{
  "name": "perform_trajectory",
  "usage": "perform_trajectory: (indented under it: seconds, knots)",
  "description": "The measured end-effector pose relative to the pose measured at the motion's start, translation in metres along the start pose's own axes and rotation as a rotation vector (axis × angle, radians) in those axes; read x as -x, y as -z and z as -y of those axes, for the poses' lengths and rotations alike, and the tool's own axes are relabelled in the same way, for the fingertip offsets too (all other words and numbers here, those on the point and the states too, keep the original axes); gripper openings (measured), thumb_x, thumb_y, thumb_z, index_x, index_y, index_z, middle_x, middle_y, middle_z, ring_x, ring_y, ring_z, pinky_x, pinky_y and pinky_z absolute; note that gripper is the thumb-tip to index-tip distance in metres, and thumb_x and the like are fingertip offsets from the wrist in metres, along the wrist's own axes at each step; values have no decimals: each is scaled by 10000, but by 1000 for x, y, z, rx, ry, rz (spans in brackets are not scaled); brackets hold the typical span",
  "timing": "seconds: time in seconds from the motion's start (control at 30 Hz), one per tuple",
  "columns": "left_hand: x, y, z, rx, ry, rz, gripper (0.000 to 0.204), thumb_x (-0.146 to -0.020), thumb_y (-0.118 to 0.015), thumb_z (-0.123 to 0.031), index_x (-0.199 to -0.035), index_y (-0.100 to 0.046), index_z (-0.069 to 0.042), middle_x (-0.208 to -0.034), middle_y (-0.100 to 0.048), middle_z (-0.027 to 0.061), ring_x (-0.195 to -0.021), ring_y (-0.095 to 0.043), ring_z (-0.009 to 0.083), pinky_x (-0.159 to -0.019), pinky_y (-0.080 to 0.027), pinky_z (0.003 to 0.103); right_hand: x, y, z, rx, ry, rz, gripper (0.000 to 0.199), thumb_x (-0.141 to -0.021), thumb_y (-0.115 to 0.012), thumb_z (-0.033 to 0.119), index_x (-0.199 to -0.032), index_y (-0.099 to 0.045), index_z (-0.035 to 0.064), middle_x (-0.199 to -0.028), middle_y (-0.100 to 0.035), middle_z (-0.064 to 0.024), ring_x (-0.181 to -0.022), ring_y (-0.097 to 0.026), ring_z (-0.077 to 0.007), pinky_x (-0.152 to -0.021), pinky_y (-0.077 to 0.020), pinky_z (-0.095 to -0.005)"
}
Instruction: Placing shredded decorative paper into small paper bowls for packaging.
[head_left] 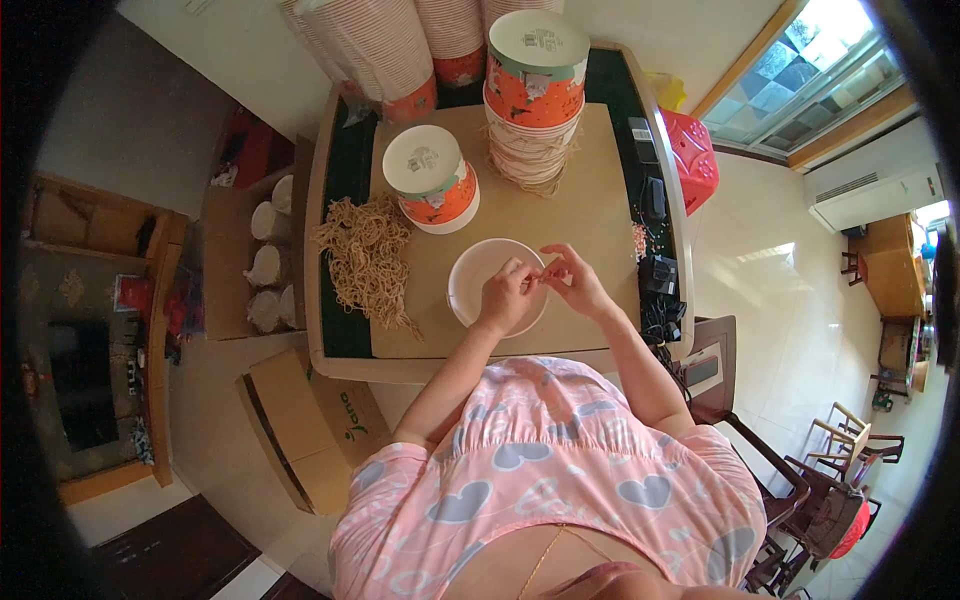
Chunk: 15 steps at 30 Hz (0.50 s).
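Observation:
Over the right half of a white paper bucket [465,270], which stands mouth up near the table's front edge, my two hands meet. My left hand [508,292] is closed in a pinch above the bucket's mouth. At the bucket's right rim my right hand [580,284] pinches too, its fingertips touching the left ones. What lies between the fingertips is too small to make out. Left of them sits a loose heap of beige twine [365,262]. Behind the bucket, an orange-printed paper bucket [432,182] stands upside down.
At the back rises a stack of upturned buckets [535,90] with twine around its lower part. Bagged bucket stacks [370,50] stand at the back left. Small pink bits [640,240] and black adapters [657,275] line the right edge. A carton of buckets [240,255] is on the left.

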<state>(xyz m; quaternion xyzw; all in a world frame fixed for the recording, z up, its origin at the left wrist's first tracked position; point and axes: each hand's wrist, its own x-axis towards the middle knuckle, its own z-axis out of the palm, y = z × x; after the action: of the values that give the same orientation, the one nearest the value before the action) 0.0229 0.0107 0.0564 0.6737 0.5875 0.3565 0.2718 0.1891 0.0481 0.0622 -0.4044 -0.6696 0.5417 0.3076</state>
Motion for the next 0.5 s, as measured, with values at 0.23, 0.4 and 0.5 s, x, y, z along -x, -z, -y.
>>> perform_trajectory:
  seconds: [0.23, 0.4, 0.5]
  knots:
    - [-3, 2, 1, 113, 64, 15, 46, -753, -631, -63, -795, -614, -58, -799, -583, 70, -692, -619, 214, -590, -495, 334, 2, -2, 5, 45, 6, -64, 453, -781, -616, -24, -1192, -458, 85, -768, -614, 9, -718, -526, -73, -680, -407, -220]
    - [-4, 0, 2, 95, 83, 10, 50, -749, -638, -65, -795, -620, -59, -789, -580, 70, -659, -605, 210, -583, -489, 325, 1, -2, 3, 46, 6, -37, 469, -770, -602, -38, -1198, -455, 87, -781, -610, 5, -731, -536, -71, -686, -410, -222]
    - [-5, -2, 4, 95, 38, -8, 51, -748, -638, -65, -796, -621, -63, -784, -577, 69, -641, -594, 205, -579, -484, 319, 0, -2, 1, 54, 23, 4, 489, -766, -599, -42, -1210, -442, 89, -794, -607, 3, -749, -546, -72, -694, -413, -220]
